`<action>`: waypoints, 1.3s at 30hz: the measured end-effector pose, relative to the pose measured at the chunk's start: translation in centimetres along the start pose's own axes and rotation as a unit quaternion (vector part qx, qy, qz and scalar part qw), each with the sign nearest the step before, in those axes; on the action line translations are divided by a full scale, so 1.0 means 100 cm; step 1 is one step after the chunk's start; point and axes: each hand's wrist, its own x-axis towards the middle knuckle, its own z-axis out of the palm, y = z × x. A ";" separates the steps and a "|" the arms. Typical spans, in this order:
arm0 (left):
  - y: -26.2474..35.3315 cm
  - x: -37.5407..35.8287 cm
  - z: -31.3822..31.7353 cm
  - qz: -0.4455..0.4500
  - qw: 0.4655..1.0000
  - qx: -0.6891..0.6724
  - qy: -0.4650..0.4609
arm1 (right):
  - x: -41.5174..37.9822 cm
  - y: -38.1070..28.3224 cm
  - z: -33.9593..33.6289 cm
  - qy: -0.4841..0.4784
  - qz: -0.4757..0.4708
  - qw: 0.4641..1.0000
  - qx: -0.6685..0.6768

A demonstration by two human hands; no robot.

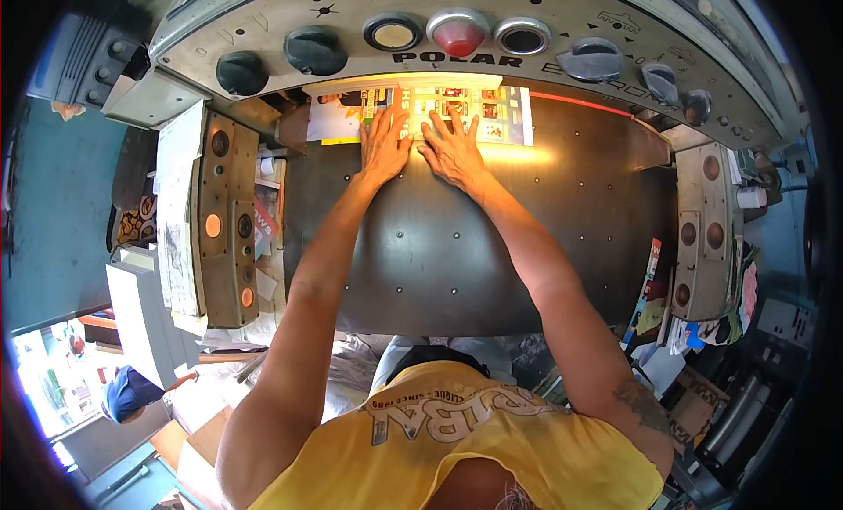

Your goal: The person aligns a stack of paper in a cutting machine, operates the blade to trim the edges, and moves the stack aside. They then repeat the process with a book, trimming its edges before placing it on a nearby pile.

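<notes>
Printed sheets [514,115], colourful with small pictures and text, lie under the front of a cutting machine marked POLAR. My left hand [385,148] rests flat on their near edge, fingers spread and pointing away from me. Beside it, my right hand [453,150] presses on the same sheets, fingers apart. A small gap separates the two hands. The far edge of the sheets is hidden beneath the machine's front panel [351,22]. Both hands lie on top and grip nothing. Under them stretches the dark metal table [430,255], dotted with small holes.
A red line [580,103] runs along the machine at right. Knobs and a red button [457,36] sit on the panel. Side consoles stand left [230,220] and right [698,233]. Papers crowd the right side. A person in a dark cap [132,393] is at lower left.
</notes>
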 end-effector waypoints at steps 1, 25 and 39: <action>0.002 -0.001 -0.001 -0.003 1.000 -0.003 0.000 | 0.000 0.000 0.001 0.004 -0.003 1.000 -0.004; -0.097 0.066 -0.017 0.002 0.978 -0.077 0.196 | 0.075 0.044 0.032 0.080 0.024 0.990 0.115; -0.126 0.084 -0.036 -0.224 0.953 -0.065 0.191 | 0.091 0.058 0.028 0.165 0.113 0.972 0.119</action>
